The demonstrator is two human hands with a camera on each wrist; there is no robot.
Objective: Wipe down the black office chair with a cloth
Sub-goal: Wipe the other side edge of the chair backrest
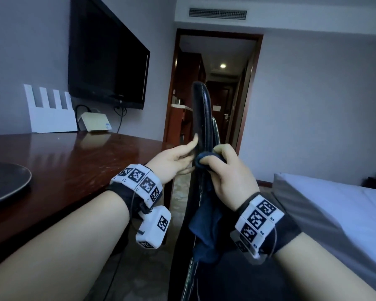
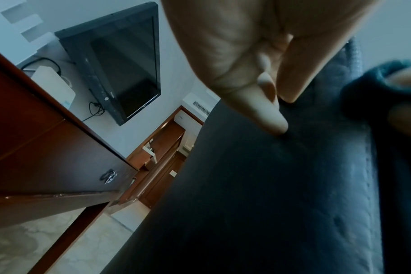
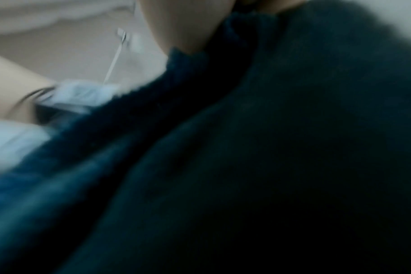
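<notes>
The black office chair's backrest (image 1: 201, 109) stands edge-on in front of me, stitched along its rim. My left hand (image 1: 182, 157) rests against its left face, thumb up and fingers fairly straight. In the left wrist view the fingertips (image 2: 275, 120) press into the chair's dark surface (image 2: 246, 194). My right hand (image 1: 224, 170) grips a bunched dark blue cloth (image 1: 204, 224) against the backrest's edge, and the rest of the cloth hangs below the hand. The cloth (image 3: 270, 148) fills the blurred right wrist view and shows at the right edge of the left wrist view (image 2: 364, 89).
A reddish wooden desk (image 1: 74, 159) runs along the left, carrying a dark plate (image 1: 2, 183), a white file holder (image 1: 50, 114) and a small box. A TV (image 1: 106, 61) hangs above it. A bed (image 1: 334, 203) lies to the right. An open doorway (image 1: 217, 61) is ahead.
</notes>
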